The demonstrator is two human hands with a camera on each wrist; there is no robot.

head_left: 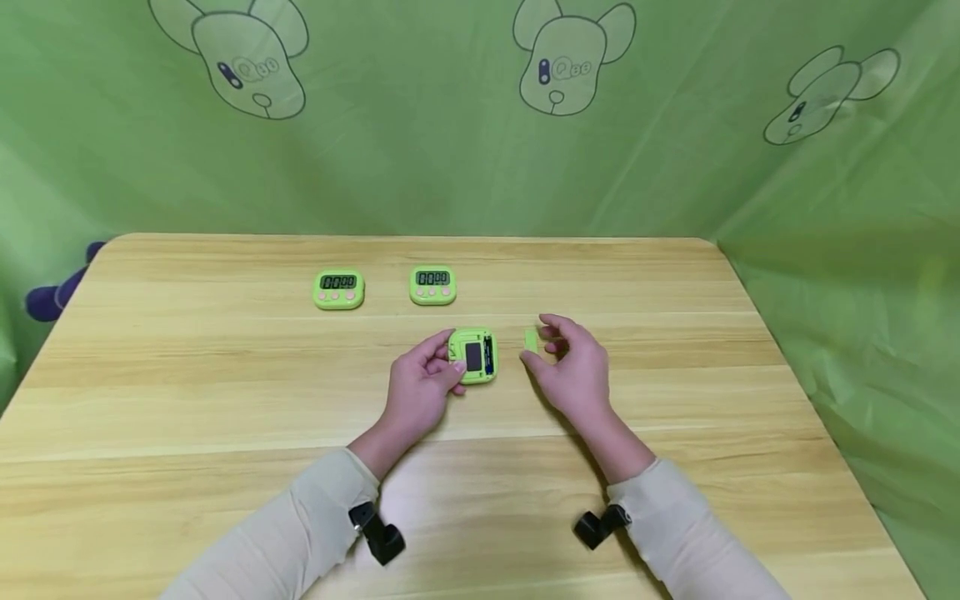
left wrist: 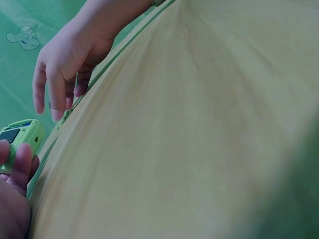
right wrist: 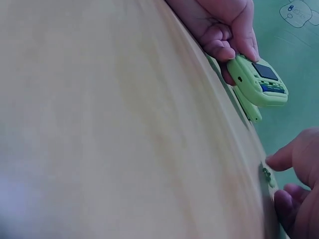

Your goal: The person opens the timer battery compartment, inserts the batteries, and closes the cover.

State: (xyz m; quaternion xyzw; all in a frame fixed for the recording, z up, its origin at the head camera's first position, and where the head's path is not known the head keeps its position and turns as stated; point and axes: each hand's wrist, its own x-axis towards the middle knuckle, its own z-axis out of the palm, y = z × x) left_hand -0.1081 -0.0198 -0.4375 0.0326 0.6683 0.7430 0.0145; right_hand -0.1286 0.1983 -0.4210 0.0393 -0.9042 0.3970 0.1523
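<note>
My left hand [head_left: 422, 385] grips a green digital timer [head_left: 481, 375] with its back turned up, thumb pressed on the back. Its battery compartment is uncovered and a dark battery [head_left: 488, 354] shows inside. To the right, a small green battery cover [head_left: 531, 340] lies on the table between the thumb and fingers of my right hand [head_left: 576, 371]. In the right wrist view those fingers are spread around the cover [right wrist: 269, 177], with a gap visible; any slight contact is hard to make out. The left wrist view shows the held timer [left wrist: 34, 135] only in part.
Two more green timers, one at left [head_left: 339, 290] and one nearer the middle [head_left: 432, 286], lie face up with pink buttons toward the back of the wooden table [head_left: 225, 375]. A green curtain [head_left: 420, 167] hangs behind and beside the table. A purple object [head_left: 48, 302] shows past its left edge.
</note>
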